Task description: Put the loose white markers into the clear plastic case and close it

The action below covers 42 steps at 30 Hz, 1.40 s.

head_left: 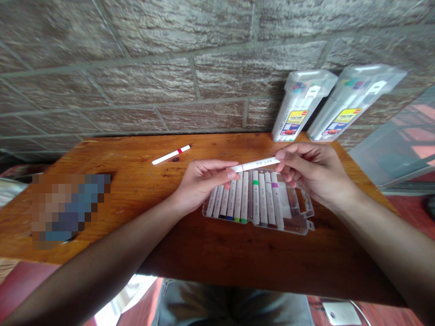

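Note:
A white marker (pixel 257 163) with a thin pink band is held level between my two hands. My left hand (pixel 205 182) pinches its left end, and my right hand (pixel 307 170) grips the right end between thumb and fingers. Beneath them lies an open clear plastic marker case (pixel 295 225). Several white markers (pixel 244 197) rest side by side in it, some with green, blue or purple marks. The case's right part holds no markers. Part of the case's back edge is hidden by my hands.
A white marker with a red band (pixel 171 155) lies on the wooden table (pixel 132 181). Two closed marker cases (pixel 292 106) (pixel 353 104) lean against the stone wall (pixel 152 77). A blurred-out object (pixel 73 208) lies at left. A white device with a cable (pixel 341 313) is below the table.

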Motion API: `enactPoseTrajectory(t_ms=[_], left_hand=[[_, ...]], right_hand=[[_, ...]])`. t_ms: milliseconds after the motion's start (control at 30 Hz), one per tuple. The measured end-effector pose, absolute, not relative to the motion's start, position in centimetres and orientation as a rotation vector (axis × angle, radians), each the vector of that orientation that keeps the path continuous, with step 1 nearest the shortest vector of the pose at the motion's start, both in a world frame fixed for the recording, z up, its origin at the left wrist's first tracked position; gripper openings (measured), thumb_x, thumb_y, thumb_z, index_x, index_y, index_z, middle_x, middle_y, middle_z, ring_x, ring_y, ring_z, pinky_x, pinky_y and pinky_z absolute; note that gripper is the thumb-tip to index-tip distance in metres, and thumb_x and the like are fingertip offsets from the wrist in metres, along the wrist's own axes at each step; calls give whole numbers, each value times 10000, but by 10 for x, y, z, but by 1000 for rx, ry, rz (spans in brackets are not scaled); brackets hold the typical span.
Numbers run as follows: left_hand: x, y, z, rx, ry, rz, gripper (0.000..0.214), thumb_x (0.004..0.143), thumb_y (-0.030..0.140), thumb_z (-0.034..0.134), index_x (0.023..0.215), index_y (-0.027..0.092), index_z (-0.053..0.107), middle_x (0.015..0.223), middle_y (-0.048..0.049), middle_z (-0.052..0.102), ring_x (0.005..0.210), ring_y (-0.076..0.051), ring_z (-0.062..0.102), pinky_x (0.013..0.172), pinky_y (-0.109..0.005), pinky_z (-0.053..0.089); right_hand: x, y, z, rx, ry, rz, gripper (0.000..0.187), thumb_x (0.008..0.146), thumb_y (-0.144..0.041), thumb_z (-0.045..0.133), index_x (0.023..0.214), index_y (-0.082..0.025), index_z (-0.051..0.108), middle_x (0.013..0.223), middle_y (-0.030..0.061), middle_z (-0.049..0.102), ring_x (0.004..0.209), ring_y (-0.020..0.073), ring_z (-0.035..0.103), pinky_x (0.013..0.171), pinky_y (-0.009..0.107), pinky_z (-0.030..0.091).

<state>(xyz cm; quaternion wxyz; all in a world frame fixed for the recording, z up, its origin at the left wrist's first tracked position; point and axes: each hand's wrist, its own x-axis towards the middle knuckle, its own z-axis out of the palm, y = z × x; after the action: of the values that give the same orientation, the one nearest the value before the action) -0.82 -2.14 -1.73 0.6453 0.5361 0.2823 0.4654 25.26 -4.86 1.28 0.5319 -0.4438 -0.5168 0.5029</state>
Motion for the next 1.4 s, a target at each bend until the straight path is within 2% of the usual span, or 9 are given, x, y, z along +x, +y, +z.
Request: enactPoseTrajectory(t_ms=[267,433,600,933,1100,1400], left_hand=[[-6,-21,-14,1208,684,1089,182,790,251,920,961,207,877,805,-51,828,589,-73,665,612,-186,523],[-4,-22,-12,1141,724,1104,149,813,306,898,899,188,869,787,-61,823,591,-89,668,597,-192,525],[-7,-21,-15,1226,736,1112,138,846,313,880,924,199,866,798,-44,822,603,-75,668,613,-181,519],[-5,-23,-6,1372,782,1164,233,703,257,973,847,149,824,639,1,747,529,-70,623,537,-171,476],[-2,-25,-6,1391,772,1213,286,615,248,1013,791,150,810,672,-12,766,550,-81,628,539,-181,468],[-3,-26,-6,1412,768,1197,237,656,252,990,809,168,830,699,-21,782,548,-89,627,530,-196,471]], right_hand=[[253,-48,9,-1057,-1268,1185,280,833,-434,910,743,-197,794,633,22,696,445,71,552,369,176,414],[252,-49,8,-1038,-1282,1192,250,839,-411,910,764,-199,801,661,30,717,454,77,561,375,188,426],[251,-49,9,-1013,-1295,1186,231,850,-388,903,772,-194,805,678,34,730,456,77,566,370,191,430],[250,-51,10,-987,-1425,1150,185,871,-356,884,829,-191,813,714,40,763,473,93,602,379,200,470],[251,-51,11,-999,-1450,1140,190,880,-359,876,823,-190,809,711,40,763,477,99,608,383,207,481],[254,-51,8,-1021,-1416,1167,185,875,-369,881,833,-200,819,723,30,760,482,86,604,400,199,466]])
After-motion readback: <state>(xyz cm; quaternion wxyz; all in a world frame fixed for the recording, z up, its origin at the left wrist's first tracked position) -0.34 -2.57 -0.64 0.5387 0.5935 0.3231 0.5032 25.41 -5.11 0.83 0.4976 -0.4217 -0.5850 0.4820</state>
